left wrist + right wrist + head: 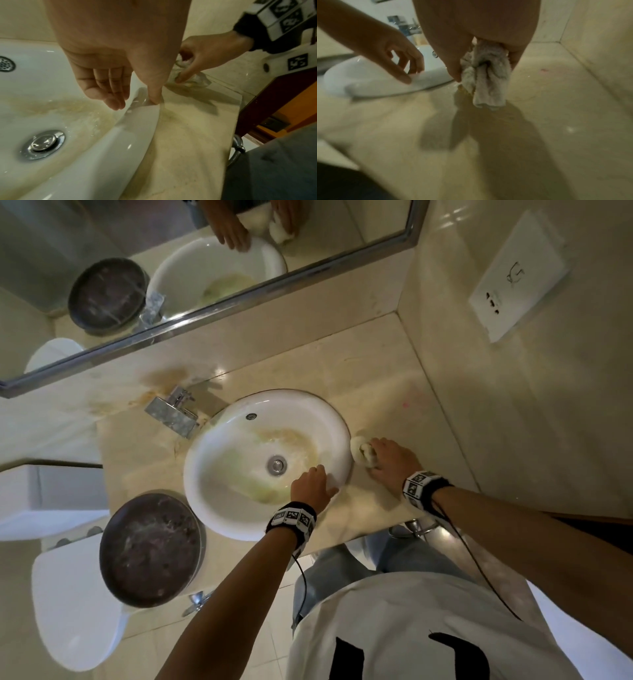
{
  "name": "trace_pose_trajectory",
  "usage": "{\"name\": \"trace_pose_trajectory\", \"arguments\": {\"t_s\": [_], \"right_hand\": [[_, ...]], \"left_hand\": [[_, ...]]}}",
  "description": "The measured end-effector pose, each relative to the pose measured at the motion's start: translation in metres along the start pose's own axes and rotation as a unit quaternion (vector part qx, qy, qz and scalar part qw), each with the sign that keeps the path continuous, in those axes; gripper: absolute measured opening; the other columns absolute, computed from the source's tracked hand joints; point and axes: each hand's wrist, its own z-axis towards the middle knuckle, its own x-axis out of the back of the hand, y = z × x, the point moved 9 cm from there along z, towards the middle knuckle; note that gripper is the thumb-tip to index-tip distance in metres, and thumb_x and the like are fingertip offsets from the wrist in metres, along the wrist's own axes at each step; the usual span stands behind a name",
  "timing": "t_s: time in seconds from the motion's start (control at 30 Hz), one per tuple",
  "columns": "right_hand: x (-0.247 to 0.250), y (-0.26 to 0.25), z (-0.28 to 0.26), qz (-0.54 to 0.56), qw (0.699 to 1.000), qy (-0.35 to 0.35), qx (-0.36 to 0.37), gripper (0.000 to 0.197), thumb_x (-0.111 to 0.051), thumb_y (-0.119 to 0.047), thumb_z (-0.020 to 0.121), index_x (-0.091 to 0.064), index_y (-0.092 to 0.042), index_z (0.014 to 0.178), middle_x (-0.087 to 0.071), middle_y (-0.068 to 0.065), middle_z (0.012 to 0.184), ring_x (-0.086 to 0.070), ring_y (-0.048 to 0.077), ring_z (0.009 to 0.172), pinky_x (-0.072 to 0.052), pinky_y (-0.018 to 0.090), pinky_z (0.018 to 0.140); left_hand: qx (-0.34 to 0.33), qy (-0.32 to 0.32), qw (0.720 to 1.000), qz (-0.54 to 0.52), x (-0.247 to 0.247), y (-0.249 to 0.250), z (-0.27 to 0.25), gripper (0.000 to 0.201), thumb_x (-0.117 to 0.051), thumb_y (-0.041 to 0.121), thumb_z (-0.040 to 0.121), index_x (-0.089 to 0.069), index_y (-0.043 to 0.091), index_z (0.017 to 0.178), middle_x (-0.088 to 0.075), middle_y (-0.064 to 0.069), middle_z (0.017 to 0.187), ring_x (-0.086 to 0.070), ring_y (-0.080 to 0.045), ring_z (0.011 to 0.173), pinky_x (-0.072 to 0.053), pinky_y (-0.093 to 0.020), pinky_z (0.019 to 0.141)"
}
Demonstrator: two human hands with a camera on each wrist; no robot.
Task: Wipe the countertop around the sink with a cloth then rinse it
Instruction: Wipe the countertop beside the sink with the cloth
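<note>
A bunched white cloth point(362, 453) lies on the beige countertop point(376, 392) just right of the round white sink point(212, 508). My right hand point(372, 458) grips the cloth point(488, 81) from above, fingers and thumb curled round it, and presses it against the countertop point(539, 108). My left hand point(327, 481) rests on the sink's near right rim. In the left wrist view its thumb touches the rim point(144, 121) and its relaxed fingers point(113, 97) hang over the stained basin, holding nothing.
A chrome faucet point(174, 412) stands behind the sink at the left. A dark round bowl point(150, 549) sits on the counter's front left, above a white toilet point(75, 611). A mirror point(205, 268) runs along the back; a tiled wall with a socket plate point(517, 275) closes the right.
</note>
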Motion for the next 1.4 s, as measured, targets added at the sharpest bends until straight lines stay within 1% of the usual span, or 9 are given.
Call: {"name": "trace_pose_trajectory", "arguments": {"t_s": [0.13, 0.23, 0.37, 0.53, 0.7, 0.9, 1.07, 1.27, 1.4], "right_hand": [[-0.002, -0.006, -0.019, -0.125, 0.976, -0.03, 0.173, 0.052, -0.07, -0.029, 0.083, -0.052, -0.019, 0.13, -0.061, 0.001, 0.119, -0.058, 0.025, 0.104, -0.046, 0.039, 0.088], [-0.021, -0.02, -0.03, -0.218, 0.934, -0.058, 0.276, 0.047, -0.075, -0.023, 0.078, -0.058, -0.019, 0.121, -0.064, 0.004, 0.119, -0.063, 0.026, 0.099, -0.053, 0.041, 0.083], [-0.034, -0.033, -0.032, -0.244, 0.914, -0.055, 0.319, 0.053, -0.087, -0.007, 0.061, -0.069, -0.023, 0.108, -0.068, 0.003, 0.109, -0.067, 0.022, 0.087, -0.056, 0.035, 0.063], [-0.03, -0.037, -0.025, -0.205, 0.924, -0.035, 0.322, 0.049, -0.088, -0.008, 0.06, -0.075, -0.027, 0.104, -0.071, -0.002, 0.098, -0.064, 0.021, 0.076, -0.05, 0.03, 0.05], [-0.012, -0.043, -0.001, -0.16, 0.949, 0.007, 0.271, 0.041, -0.088, -0.047, 0.061, -0.076, -0.019, 0.089, -0.069, 0.001, 0.086, -0.065, 0.024, 0.075, -0.051, 0.031, 0.052], [0.016, -0.019, 0.025, -0.088, 0.987, 0.06, 0.124, 0.031, -0.068, -0.01, 0.077, -0.072, -0.014, 0.108, -0.065, 0.012, 0.11, -0.06, 0.037, 0.1, -0.049, 0.043, 0.074], [0.052, -0.012, 0.02, -0.009, 0.988, 0.132, 0.078, 0.047, -0.042, -0.021, 0.073, -0.07, -0.018, 0.11, -0.064, 0.01, 0.103, -0.057, 0.036, 0.089, -0.052, 0.041, 0.064], [0.101, 0.079, 0.005, 0.047, 0.974, 0.199, -0.098, 0.04, -0.069, -0.013, 0.084, -0.058, -0.02, 0.122, -0.057, 0.007, 0.116, -0.053, 0.03, 0.107, -0.049, 0.039, 0.076], [0.084, 0.119, 0.007, 0.041, 0.97, 0.161, -0.176, 0.044, -0.072, -0.015, 0.084, -0.055, -0.018, 0.124, -0.059, 0.014, 0.114, -0.06, 0.037, 0.102, -0.049, 0.041, 0.08]], "left_hand": [[-0.031, -0.027, 0.999, 0.003, -0.002, 0.005, 0.006, 0.039, -0.059, 0.043, 0.094, -0.054, 0.009, 0.114, -0.062, -0.01, 0.114, -0.062, -0.029, 0.099, -0.047, -0.036, 0.077], [-0.031, -0.043, 0.999, 0.005, 0.0, 0.005, 0.013, 0.04, -0.066, 0.041, 0.091, -0.059, 0.007, 0.113, -0.063, -0.012, 0.113, -0.063, -0.03, 0.099, -0.047, -0.035, 0.076], [-0.032, -0.054, 0.998, 0.004, -0.001, 0.005, 0.018, 0.045, -0.071, 0.042, 0.087, -0.061, 0.006, 0.112, -0.062, -0.012, 0.112, -0.062, -0.031, 0.099, -0.046, -0.034, 0.075], [-0.021, -0.055, 0.998, -0.008, 0.001, 0.005, 0.018, 0.047, -0.073, 0.042, 0.085, -0.06, 0.006, 0.111, -0.062, -0.012, 0.11, -0.062, -0.03, 0.098, -0.048, -0.035, 0.078], [-0.009, -0.056, 0.998, -0.001, -0.001, 0.004, 0.018, 0.044, -0.073, 0.039, 0.085, -0.06, 0.005, 0.11, -0.063, -0.013, 0.109, -0.063, -0.031, 0.097, -0.047, -0.034, 0.076], [0.002, -0.063, 0.998, 0.007, 0.006, 0.01, 0.02, 0.043, -0.076, 0.035, 0.083, -0.061, 0.003, 0.108, -0.065, -0.014, 0.106, -0.065, -0.032, 0.095, -0.052, -0.036, 0.078], [0.006, -0.092, 0.996, 0.014, 0.012, 0.012, 0.024, 0.054, -0.082, 0.04, 0.076, -0.058, 0.004, 0.109, -0.064, -0.013, 0.107, -0.064, -0.031, 0.097, -0.053, -0.037, 0.08], [0.007, -0.129, 0.991, 0.04, 0.019, 0.018, 0.033, 0.067, -0.088, 0.045, 0.067, -0.057, 0.004, 0.111, -0.064, -0.012, 0.107, -0.065, -0.03, 0.098, -0.051, -0.034, 0.077], [0.005, -0.132, 0.99, 0.051, 0.018, 0.021, 0.036, 0.069, -0.088, 0.048, 0.065, -0.056, 0.007, 0.111, -0.063, -0.01, 0.108, -0.064, -0.029, 0.098, -0.051, -0.034, 0.078]]}}
